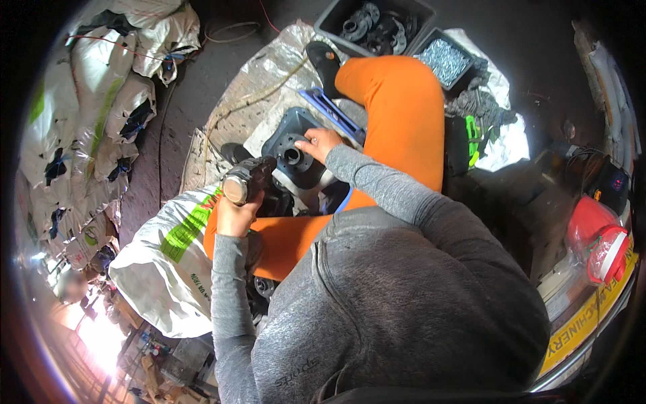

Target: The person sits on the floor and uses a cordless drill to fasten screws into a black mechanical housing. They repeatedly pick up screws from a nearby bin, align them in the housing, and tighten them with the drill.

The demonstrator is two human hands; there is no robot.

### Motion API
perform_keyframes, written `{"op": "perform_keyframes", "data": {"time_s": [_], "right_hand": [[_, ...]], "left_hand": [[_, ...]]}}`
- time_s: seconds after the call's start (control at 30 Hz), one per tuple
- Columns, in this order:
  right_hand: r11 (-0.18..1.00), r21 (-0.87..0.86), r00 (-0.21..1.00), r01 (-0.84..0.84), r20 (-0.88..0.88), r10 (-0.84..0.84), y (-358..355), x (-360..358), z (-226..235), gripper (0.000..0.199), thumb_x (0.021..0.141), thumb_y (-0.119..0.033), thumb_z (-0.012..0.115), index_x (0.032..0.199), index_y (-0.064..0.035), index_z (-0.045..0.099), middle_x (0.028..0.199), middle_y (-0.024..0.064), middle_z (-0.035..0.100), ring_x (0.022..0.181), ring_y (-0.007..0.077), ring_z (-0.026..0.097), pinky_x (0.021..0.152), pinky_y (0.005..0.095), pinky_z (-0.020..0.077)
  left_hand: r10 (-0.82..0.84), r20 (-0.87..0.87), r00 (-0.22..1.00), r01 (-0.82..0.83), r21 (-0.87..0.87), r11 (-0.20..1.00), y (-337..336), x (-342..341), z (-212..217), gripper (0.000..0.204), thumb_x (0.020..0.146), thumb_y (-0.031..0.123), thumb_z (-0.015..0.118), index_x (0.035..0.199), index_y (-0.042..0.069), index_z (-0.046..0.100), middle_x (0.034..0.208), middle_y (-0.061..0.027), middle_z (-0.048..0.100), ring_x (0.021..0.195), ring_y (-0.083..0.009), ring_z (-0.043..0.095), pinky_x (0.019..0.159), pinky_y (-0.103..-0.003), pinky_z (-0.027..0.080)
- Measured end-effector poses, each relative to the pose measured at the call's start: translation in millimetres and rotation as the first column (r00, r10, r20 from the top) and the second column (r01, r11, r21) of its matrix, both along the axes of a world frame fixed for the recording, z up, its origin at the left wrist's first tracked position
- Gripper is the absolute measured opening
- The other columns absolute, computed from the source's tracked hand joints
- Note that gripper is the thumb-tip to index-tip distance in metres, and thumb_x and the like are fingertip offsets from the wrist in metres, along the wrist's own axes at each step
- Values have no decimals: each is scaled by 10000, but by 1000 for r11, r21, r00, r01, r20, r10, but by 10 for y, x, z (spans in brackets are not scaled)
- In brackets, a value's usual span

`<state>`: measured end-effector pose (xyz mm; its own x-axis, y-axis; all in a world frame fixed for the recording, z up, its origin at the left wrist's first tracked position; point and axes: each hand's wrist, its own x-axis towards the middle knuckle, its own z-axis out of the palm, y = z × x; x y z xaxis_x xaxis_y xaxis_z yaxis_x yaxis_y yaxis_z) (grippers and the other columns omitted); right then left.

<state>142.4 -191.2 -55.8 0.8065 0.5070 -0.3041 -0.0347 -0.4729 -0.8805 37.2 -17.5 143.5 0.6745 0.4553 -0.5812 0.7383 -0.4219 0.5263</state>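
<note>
My left hand (239,215) is wrapped round a dark cordless drill (254,176), held upright to the left of a grey square metal housing (291,124). On the housing sits a round dark flange (294,157) with a raised centre hub and small holes near its rim. My right hand (323,145) is at the flange's right edge, thumb and fingers pinched together. Whatever small piece is between those fingertips is too small to make out. The housing lies between my legs, in front of a blue frame-like piece (330,111).
Ahead stand a grey crate (323,27) of round metal parts and a smaller bin (443,59) full of bolts. Grey gloves (481,104) lie right of it. White sacks (101,74) are piled at the left; another sack (161,262) lies beside my left leg.
</note>
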Motion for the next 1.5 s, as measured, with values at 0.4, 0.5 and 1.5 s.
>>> {"op": "perform_keyframes", "data": {"time_s": [0.4,0.5,1.5], "right_hand": [[811,283,304,511,-943,137,-596,-56,476,352,889,-211,572,1191,-31,560,780,-7,527,619,78,489,427,183,376],[794,301,147,528,-953,263,-693,-216,613,348,913,-102,508,1243,7,510,928,20,570,836,95,573,512,174,483],[782,406,132,473,-910,393,-555,-339,602,323,874,-1,551,1195,-29,567,1031,30,624,871,96,635,664,180,553]], "left_hand": [[168,140,976,-147,-151,978,-366,-989,608,354,759,33,714,1087,22,582,948,-66,649,774,-144,621,669,-281,508],[203,154,967,-148,-311,939,-478,-1065,596,267,767,27,695,1020,8,609,871,-53,652,692,-139,606,605,-281,497],[-105,288,952,139,-101,985,-560,-890,650,282,742,57,707,1008,24,620,849,-43,636,686,-122,584,592,-271,475]]}}
